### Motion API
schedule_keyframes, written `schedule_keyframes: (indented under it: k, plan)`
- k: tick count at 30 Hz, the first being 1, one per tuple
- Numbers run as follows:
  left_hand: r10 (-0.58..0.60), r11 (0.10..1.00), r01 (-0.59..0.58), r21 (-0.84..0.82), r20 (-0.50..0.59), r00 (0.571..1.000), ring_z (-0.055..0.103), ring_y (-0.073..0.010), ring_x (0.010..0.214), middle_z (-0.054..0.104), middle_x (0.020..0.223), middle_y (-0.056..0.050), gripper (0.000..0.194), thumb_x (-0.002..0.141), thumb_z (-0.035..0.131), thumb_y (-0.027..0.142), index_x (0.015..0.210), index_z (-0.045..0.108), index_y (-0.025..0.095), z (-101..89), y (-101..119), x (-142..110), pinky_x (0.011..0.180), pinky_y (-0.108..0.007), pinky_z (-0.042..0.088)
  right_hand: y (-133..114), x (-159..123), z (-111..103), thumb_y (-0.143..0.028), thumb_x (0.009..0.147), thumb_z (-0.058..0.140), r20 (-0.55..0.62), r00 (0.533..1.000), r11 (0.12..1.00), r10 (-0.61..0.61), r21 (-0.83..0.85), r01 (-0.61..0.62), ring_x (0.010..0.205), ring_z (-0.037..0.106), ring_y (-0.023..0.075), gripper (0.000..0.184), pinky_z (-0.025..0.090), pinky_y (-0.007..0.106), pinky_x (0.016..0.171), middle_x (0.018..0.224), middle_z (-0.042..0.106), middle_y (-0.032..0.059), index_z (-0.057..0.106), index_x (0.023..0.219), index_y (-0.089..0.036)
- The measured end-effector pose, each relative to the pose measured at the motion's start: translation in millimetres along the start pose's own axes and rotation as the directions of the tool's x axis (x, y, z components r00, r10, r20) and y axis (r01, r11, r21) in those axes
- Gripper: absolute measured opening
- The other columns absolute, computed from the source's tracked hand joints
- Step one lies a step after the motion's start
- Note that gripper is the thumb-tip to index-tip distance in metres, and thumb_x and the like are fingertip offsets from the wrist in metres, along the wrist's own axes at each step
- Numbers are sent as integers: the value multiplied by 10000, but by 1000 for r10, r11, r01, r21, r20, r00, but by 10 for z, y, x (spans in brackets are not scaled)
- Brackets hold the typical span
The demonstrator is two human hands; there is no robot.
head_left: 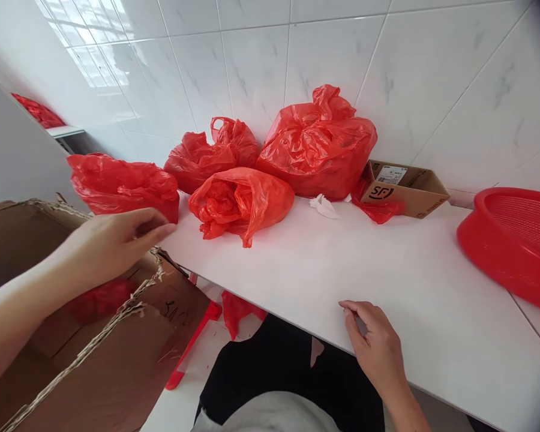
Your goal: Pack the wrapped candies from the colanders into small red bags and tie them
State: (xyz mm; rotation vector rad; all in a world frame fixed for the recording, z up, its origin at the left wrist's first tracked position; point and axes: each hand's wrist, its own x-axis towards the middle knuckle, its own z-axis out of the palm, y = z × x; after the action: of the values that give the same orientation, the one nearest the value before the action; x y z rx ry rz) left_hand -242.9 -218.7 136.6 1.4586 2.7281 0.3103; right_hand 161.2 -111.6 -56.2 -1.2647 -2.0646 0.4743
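Note:
My left hand (121,240) hangs over the torn rim of a big cardboard box (180,300), beside a red plastic bag (121,183) on the table. Its fingers are bent with a gap to the thumb, and nothing shows in them; whether it touches the bag I cannot tell. My right hand (375,339) rests at the table's near edge, loosely curled, thumb apart from the index finger, with no object visible in it. Between the hands, farther back, lies a crumpled orange-red plastic bag (265,201) with its mouth towards the left.
Along the tiled wall stand a large tied red bag (315,150) and more red bags (207,159). A small open SF carton (414,195), a crumpled white tissue (324,207) and a red plastic basket (495,240) are on the white table (441,312). A red stool (207,315) shows below.

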Motion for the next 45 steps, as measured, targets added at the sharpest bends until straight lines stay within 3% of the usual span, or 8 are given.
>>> schedule_keyframes:
  k: [5,8,13,18,25,33,39,45]
  plan:
    - [265,963,-269,31,100,959,633,-301,873,718,954,-66,404,838,484,566,1045,652,262,320,666,457,742,-388,416,9,-9,19,-299,986,380,-27,999,998,-28,54,29,822,646,186,349,545,312,641,896,680,53,655,1196,-253]
    - [252,967,-249,-61,50,967,630,-390,968,709,1011,-155,733,762,554,662,1319,522,186,602,885,864,790,-477,447,-2,-22,22,-318,980,393,-35,999,997,-15,77,18,795,642,187,349,545,319,644,875,678,55,657,1198,-248]
    - [249,921,-223,-320,43,967,674,-297,826,700,827,-123,458,760,597,569,876,704,139,623,979,1349,800,-426,505,39,130,-88,-403,948,465,78,989,969,123,205,-137,863,665,205,328,562,344,739,946,702,68,677,1141,-243]
    - [271,707,-177,-685,31,962,692,-219,870,715,928,-75,399,735,694,516,941,683,175,306,931,1349,795,-346,568,-251,633,-225,-431,923,499,206,970,921,132,337,-197,868,647,186,336,536,308,729,960,690,53,668,1139,-237]
    - [406,478,-84,-874,136,904,665,-253,1055,702,1126,-106,496,774,685,582,1086,696,196,368,960,1057,827,-345,576,-1111,1236,-2,-296,930,485,41,977,878,-208,447,168,971,626,177,261,512,340,882,1065,679,46,652,1124,-242]
    - [382,873,-362,-328,-3,924,657,-340,990,716,996,-120,400,814,583,529,1050,594,205,610,680,803,877,-527,498,-1460,1505,386,-324,925,535,-28,896,890,-442,107,443,1377,358,320,410,354,516,1110,1483,387,107,590,1329,-280]
    - [410,886,-422,-192,-99,906,235,-504,1412,503,1463,-147,247,633,743,210,878,710,214,818,434,726,1122,-633,118,-1641,1919,825,-323,899,618,258,811,811,-525,-139,568,1484,-25,457,485,47,720,1126,1653,84,53,552,1380,-319]
    - [277,835,-298,-462,-115,954,652,-367,928,728,806,-80,267,753,699,445,756,707,178,334,377,915,934,-524,435,-1594,2122,1225,-182,927,510,430,832,865,-351,-190,464,1479,6,475,410,59,703,1137,1656,90,104,605,1325,-206]
